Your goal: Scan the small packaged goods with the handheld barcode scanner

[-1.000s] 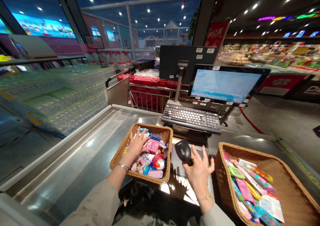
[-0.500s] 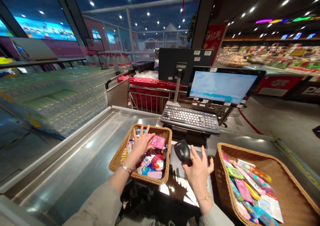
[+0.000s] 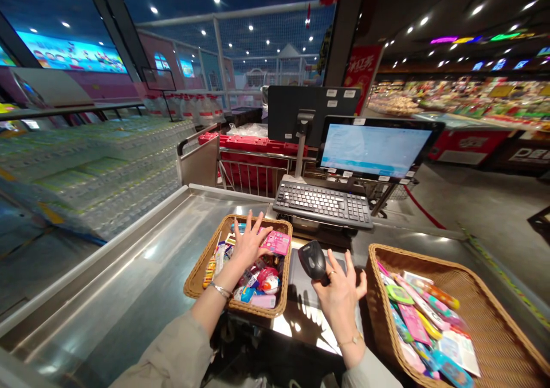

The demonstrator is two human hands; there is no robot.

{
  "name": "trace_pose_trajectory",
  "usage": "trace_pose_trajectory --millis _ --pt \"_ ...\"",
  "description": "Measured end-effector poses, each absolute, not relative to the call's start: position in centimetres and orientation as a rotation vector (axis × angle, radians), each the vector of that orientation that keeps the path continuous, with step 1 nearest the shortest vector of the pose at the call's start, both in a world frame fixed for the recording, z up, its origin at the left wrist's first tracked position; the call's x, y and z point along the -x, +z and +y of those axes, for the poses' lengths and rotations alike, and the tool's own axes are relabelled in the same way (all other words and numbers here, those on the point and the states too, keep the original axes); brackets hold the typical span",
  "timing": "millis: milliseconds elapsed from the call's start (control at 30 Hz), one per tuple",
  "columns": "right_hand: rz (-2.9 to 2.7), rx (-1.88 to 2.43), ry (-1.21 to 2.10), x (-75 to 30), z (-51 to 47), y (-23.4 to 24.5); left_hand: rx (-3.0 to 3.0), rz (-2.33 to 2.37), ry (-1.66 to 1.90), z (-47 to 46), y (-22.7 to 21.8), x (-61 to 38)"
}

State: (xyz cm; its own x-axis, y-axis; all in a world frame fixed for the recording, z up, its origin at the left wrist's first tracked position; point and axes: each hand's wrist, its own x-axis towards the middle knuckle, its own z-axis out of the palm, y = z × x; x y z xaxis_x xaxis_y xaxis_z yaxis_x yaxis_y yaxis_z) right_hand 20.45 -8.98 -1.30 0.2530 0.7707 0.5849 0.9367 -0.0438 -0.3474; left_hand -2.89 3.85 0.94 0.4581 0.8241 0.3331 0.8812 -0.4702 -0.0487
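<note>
My left hand (image 3: pixel 248 245) is over the left wicker basket (image 3: pixel 192 278), fingers spread. Its thumb side lies at the edge of a pink packet (image 3: pixel 275 242); whether they touch I cannot tell. Small packaged goods fill this basket, among them a red-and-white round item (image 3: pixel 268 281) and a pale pink box (image 3: pixel 263 301). Between the two baskets, my right hand (image 3: pixel 339 287) pinches a black handheld barcode scanner (image 3: pixel 313 260) with thumb and index finger, the other fingers raised. Most of the scanner's handle is hidden by the hand.
A larger wicker basket (image 3: pixel 494 296) with colourful packaged items stands on the right. Behind the hands are a keyboard (image 3: pixel 322 203) and a lit monitor (image 3: pixel 373 147). A metal counter (image 3: pixel 141 273) with a raised rim extends left. A metal cart (image 3: pixel 249 173) stands beyond.
My left hand has shifted slightly within the basket, its fingers still spread. The right hand keeps the scanner in nearly the same place. The view has turned a little.
</note>
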Motion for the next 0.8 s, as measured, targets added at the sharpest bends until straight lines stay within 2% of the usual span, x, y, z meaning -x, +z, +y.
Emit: trace_pose_trajectory --millis 800 --pt "-1.549 1.857 -0.307 -21.4 -9.3 -0.5 2.524 -1.405 -0.433 4.2 1.8 -0.5"
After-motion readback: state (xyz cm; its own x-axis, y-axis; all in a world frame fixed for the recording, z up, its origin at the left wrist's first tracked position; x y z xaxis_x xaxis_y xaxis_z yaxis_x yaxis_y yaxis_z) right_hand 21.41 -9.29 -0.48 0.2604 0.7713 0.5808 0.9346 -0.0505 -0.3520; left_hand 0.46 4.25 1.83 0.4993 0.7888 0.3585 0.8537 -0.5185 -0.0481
